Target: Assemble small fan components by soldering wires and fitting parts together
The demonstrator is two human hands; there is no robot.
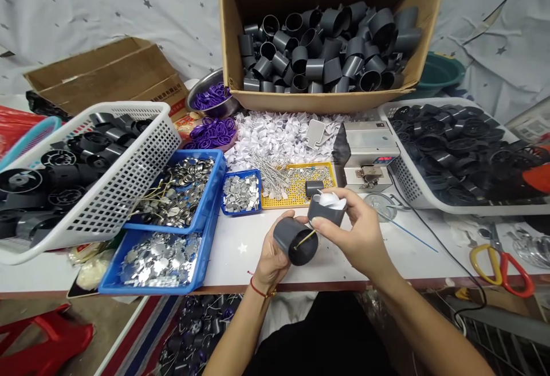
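My left hand (270,258) is closed around a dark grey plastic cylinder (289,235), its open end tilted toward me and to the right. In my right hand (356,230) is a shorter grey plastic cup (325,214), gripped between thumb and fingers, with a white plastic piece (332,199) in its top. A thin yellow wire (306,239) runs from inside the cylinder up toward the cup. Where the wire ends is hidden by my right thumb. Just behind the cup, another small grey cylinder (314,187) lies on a yellow perforated tray (275,202).
Blue trays (150,291) of metal parts stand left, beside a white basket (141,161) of black parts. A cardboard box (301,102) of grey cylinders is behind. A metal device (365,135), scissors (501,264) and another white basket (481,210) are on the right.
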